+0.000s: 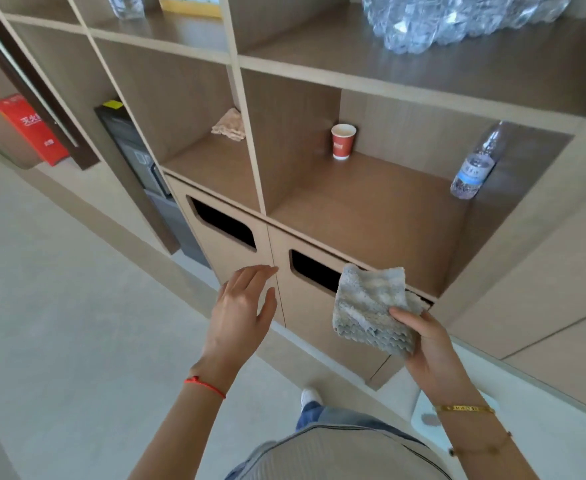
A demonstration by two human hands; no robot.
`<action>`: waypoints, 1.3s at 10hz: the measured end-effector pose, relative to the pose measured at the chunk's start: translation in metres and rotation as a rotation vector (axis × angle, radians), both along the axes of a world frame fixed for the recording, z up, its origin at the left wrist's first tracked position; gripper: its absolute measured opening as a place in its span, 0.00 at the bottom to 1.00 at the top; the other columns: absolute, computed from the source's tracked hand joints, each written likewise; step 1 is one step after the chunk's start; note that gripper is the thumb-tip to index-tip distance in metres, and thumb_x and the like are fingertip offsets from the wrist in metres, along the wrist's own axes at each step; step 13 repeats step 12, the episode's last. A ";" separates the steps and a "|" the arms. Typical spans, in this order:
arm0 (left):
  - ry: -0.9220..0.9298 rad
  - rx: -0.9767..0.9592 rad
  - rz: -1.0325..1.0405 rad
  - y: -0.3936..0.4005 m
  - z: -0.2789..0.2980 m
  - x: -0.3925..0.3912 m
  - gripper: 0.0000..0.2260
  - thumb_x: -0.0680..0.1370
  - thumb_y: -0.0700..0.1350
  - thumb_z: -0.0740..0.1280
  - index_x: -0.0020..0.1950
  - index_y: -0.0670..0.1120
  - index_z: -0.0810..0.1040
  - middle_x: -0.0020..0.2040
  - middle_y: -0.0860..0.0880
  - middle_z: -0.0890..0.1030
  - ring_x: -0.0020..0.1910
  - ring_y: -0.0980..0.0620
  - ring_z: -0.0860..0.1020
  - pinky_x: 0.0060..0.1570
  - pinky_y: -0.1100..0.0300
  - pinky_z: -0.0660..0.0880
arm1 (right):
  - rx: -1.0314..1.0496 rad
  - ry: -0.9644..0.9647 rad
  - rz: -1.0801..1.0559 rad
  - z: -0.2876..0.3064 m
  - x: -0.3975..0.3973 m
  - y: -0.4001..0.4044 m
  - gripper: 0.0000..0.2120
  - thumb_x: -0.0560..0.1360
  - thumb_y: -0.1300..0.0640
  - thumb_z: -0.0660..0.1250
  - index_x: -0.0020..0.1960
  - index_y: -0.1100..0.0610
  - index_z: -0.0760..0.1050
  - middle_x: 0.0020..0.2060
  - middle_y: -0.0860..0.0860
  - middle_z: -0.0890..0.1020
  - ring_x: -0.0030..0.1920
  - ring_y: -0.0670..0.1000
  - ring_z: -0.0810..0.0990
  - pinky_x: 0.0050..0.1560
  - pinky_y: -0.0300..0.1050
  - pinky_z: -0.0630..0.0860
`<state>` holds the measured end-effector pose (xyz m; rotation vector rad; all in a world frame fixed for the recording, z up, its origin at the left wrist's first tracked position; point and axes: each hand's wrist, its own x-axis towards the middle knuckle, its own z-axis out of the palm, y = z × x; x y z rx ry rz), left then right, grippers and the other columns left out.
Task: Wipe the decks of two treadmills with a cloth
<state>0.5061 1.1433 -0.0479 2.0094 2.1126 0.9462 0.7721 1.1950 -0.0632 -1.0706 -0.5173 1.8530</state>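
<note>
The red box [30, 128] on the far left had white Chinese writing on it, and the first signs looked like 灭火. The red paper cup [343, 141] had a small white word, too blurry to read. The water bottle [474, 168] had a blue-and-white label, too small to read.

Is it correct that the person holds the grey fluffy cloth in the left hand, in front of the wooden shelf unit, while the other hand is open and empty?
Not quite. The head view shows the grey fluffy cloth pinched in the right hand, not the left. The left hand is the open, empty one. The rest is right: both are in front of the wooden shelf unit.
</note>
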 end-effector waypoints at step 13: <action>0.115 -0.368 -0.633 0.304 -0.089 -0.061 0.20 0.82 0.46 0.59 0.74 0.48 0.69 0.73 0.50 0.69 0.72 0.49 0.64 0.71 0.52 0.61 | 0.283 -1.643 -0.184 -0.059 -0.078 0.232 0.27 0.74 0.50 0.73 0.67 0.64 0.70 0.61 0.59 0.75 0.61 0.60 0.71 0.63 0.50 0.63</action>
